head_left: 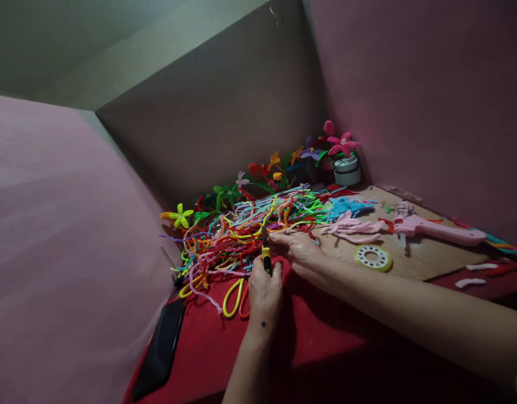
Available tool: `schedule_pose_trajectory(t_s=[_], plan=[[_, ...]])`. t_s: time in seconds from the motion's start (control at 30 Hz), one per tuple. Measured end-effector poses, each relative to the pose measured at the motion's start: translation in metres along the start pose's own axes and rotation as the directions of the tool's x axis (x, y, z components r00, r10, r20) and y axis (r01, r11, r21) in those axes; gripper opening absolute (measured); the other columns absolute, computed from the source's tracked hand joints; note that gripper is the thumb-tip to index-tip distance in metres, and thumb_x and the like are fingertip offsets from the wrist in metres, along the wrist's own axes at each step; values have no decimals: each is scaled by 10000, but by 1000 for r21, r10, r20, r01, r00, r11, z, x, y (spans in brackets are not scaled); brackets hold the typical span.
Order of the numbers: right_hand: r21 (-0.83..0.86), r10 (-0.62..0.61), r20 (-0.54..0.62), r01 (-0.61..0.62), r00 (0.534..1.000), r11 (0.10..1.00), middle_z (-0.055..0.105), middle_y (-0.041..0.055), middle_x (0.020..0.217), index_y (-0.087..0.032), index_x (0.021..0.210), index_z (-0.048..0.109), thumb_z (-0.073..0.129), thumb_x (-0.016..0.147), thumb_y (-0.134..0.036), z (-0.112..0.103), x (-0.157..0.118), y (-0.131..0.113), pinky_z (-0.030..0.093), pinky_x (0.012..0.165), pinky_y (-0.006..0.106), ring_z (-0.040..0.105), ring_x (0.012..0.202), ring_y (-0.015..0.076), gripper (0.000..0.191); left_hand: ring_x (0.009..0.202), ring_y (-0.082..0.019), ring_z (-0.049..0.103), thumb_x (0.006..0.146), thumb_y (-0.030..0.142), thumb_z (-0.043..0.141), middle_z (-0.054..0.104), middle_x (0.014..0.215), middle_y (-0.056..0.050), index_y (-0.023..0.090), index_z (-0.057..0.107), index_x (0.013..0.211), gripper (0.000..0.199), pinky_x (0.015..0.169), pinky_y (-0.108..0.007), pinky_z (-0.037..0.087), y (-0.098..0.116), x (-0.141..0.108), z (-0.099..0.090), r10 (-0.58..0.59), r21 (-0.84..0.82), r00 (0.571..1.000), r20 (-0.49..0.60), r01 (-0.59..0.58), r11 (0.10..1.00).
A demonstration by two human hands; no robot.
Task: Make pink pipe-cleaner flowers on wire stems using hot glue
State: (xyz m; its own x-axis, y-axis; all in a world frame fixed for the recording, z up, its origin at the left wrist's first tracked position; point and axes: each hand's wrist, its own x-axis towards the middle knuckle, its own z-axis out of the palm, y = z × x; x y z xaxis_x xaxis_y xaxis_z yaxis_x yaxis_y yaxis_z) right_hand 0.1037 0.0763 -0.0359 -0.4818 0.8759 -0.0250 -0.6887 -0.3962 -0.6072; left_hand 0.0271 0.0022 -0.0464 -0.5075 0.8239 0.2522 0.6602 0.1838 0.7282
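My left hand (pixel 264 289) is closed around pliers (pixel 266 259) with yellow-and-black handles, their dark jaws pointing up and away from me. Just right of the jaws, the fingers of my right hand (pixel 298 249) pinch a long thin wire (pixel 237 242). The wire runs across the jaws and out to both sides. Whether the jaws are closed on it is too small to tell. Beyond both hands lies a tangled heap of colourful pipe cleaners (pixel 241 216). Scissors with a yellow handle loop (pixel 232 298) lie beside my left hand, partly covered.
A pink glue gun (pixel 441 229) and a roll of tape (pixel 373 257) rest on a brown board (pixel 418 259) at right. Pink pipe-cleaner pieces (pixel 353 229) lie nearby. Pipe-cleaner flowers (pixel 275 160) line the back. A black phone (pixel 160 348) lies at the red table's left edge.
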Motion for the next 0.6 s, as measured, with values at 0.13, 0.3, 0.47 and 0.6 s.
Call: schedule_pose_trajectory(t_s=[0.13,0.3,0.47,0.6], plan=[[0,-6,3,6,1000,1000,621,-5,522,-135,573,607,715,496,-161,0,1,1,460,553,261,568,493,116,135,693,-207,581,710,295,554,609,724,-38,186,546,843,172,642,-300,413,4,1,-3,-25,52,1000,15,25,998],[3,-10,13,10,1000,1000,636,3,556,-133,611,624,717,483,-162,0,2,2,463,567,263,575,521,121,160,698,-221,586,711,299,550,616,726,-53,182,544,856,186,639,-308,408,7,1,-4,-64,102,998,22,61,993],[-11,-3,16,3,1000,1000,637,7,549,-132,603,621,708,495,-157,1,0,-1,461,545,261,573,506,122,142,762,-228,595,703,296,559,631,779,-71,190,551,852,183,673,-309,407,5,0,-4,-69,114,998,8,68,991],[-23,2,21,-2,1000,1000,624,4,515,-136,573,606,723,513,-164,0,0,-1,458,535,265,574,496,128,134,689,-210,589,687,299,572,621,733,-52,190,542,846,195,631,-296,402,2,1,-2,-78,104,997,0,78,992]])
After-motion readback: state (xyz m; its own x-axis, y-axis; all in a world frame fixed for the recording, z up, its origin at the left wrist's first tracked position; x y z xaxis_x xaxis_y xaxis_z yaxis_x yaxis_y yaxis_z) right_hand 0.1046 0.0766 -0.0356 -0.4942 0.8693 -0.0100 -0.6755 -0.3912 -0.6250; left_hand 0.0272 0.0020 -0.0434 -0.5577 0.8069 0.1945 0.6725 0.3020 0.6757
